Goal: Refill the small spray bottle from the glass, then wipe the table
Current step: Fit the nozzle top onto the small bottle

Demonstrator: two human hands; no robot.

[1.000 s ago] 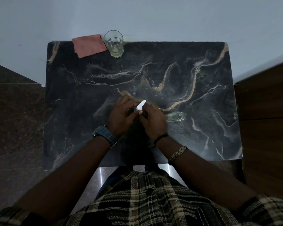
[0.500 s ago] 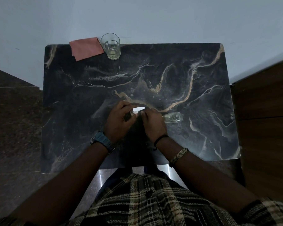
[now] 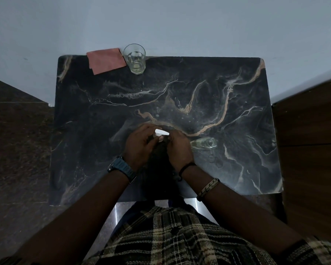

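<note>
The small spray bottle's white spray head (image 3: 161, 133) shows between my two hands near the middle of the dark marble table (image 3: 227, 165); its nozzle points right. My left hand (image 3: 139, 147) and my right hand (image 3: 179, 149) both curl round the bottle, whose body is hidden by the fingers. The glass (image 3: 135, 60) stands upright at the table's far edge with a little liquid at the bottom. A pink cloth (image 3: 106, 60) lies folded just left of the glass.
A clear cap (image 3: 204, 144) lies on its side on the table just right of my right hand. A pale wall runs behind the table, a wooden cabinet (image 3: 311, 150) stands at the right, and dark floor lies at the left.
The white spray head has turned clockwise between my fingers, from pointing up-right to pointing right. Both hands stay on the bottle at the same spot.
</note>
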